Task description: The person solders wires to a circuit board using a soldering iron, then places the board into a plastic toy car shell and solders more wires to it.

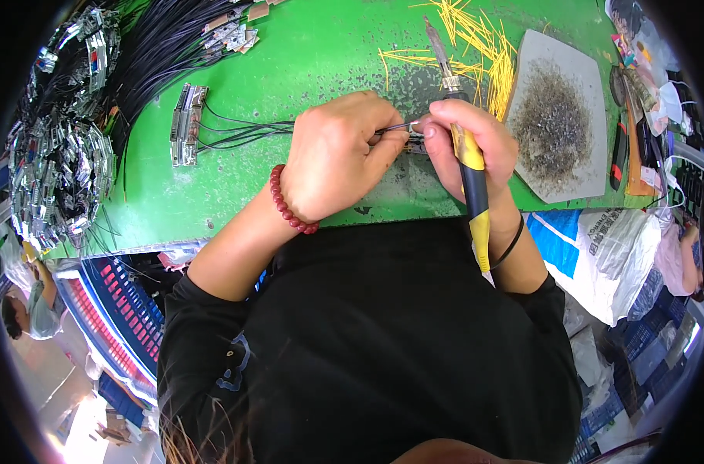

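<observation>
My left hand (338,158), with a red bead bracelet, is closed around thin black cables (247,139). They run left to a silver metal-shelled part (188,127) lying on the green table (290,66). One cable end pokes out past the left fingertips toward my right hand (483,143). That hand grips a soldering iron (473,174) with a yellow and black handle, its metal tip pointing up and away over the table. The right thumb and fingertips meet close to the cable end; whether they pinch it I cannot tell. Small parts beneath the fingers are mostly hidden.
Thin yellow strips (487,58) are scattered beyond the iron's tip. A grey slab (557,116) covered in dark residue lies at the right, beside a red and black cutter (618,161). Silver parts (62,166) and bundled black cables (162,46) crowd the left. Other people sit beyond both sides.
</observation>
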### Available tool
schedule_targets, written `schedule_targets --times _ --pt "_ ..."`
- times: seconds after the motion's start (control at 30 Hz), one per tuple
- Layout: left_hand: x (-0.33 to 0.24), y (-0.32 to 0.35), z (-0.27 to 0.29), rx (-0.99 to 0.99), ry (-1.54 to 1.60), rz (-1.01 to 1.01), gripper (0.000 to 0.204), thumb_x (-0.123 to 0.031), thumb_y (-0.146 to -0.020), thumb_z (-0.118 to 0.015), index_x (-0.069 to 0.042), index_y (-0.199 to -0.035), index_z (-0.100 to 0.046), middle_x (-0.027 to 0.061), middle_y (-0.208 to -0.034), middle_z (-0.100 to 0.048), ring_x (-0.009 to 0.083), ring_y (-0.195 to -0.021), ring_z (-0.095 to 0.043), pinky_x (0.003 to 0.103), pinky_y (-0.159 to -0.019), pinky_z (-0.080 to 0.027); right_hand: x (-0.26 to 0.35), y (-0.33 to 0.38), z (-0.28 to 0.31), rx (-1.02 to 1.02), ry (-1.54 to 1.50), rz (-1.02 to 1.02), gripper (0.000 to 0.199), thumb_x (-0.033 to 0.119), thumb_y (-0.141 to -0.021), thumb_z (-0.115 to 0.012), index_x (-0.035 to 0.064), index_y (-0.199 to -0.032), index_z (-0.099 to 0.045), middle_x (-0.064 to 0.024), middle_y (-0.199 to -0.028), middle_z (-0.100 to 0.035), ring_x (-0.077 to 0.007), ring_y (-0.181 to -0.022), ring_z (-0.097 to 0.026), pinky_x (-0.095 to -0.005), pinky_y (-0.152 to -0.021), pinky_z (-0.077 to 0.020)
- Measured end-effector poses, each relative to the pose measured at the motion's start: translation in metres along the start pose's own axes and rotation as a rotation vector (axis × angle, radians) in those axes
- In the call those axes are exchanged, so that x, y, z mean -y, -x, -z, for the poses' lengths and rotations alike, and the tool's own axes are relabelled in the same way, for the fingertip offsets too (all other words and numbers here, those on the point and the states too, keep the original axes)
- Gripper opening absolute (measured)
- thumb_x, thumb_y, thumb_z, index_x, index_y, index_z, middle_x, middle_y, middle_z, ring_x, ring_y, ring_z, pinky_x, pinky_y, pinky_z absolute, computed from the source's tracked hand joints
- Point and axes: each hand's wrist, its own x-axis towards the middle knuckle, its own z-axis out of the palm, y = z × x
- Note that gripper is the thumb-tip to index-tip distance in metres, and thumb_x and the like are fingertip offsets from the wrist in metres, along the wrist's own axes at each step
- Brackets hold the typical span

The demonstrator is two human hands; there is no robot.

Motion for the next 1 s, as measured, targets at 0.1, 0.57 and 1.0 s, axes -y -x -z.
schedule_targets --times 0.1,0.57,1.0 --pt "-0.001 -0.001 0.001 0.013 -0.025 -0.010 0.008 -0.007 -0.076 -0.068 -0.005 -0.074 -0.061 0.0094 -0.068 -0.058 0.0283 -0.064 -0.060 0.037 -0.055 -0.047 -0.001 -0.004 0.001 0.006 0.046 0.076 0.030 -0.007 -0.071 -0.070 0.0048 -0.099 -0.065 -0.0075 -0.082 -0.070 -0.0180 -0.058 -0.065 -0.0265 -0.049 -0.0468" --pt "-0.004 -0.001 0.002 -0.114 0.092 0.139 0.009 -0.005 -0.077 -0.071 -0.001 -0.075 -0.063 0.0102 -0.067 -0.059 0.0227 -0.058 -0.057 0.032 -0.054 -0.046 0.025 0.018 -0.004 -0.083 -0.413 -0.458 0.031 -0.006 -0.087 -0.059 -0.0013 -0.117 -0.051 -0.0122 -0.100 -0.066 -0.0180 -0.096 -0.068 -0.0240 -0.073 -0.0523" --pt "-0.003 0.001 0.002 -0.166 0.198 0.143 0.010 -0.002 -0.077 -0.072 0.001 -0.075 -0.063 0.0085 -0.065 -0.058 0.0149 -0.054 -0.053 0.027 -0.051 -0.043 0.025 0.007 0.001 -0.051 -0.279 -0.282 0.028 -0.005 -0.085 -0.062 -0.0014 -0.113 -0.055 -0.0151 -0.097 -0.070 -0.0193 -0.089 -0.069 -0.0284 -0.077 -0.0542"
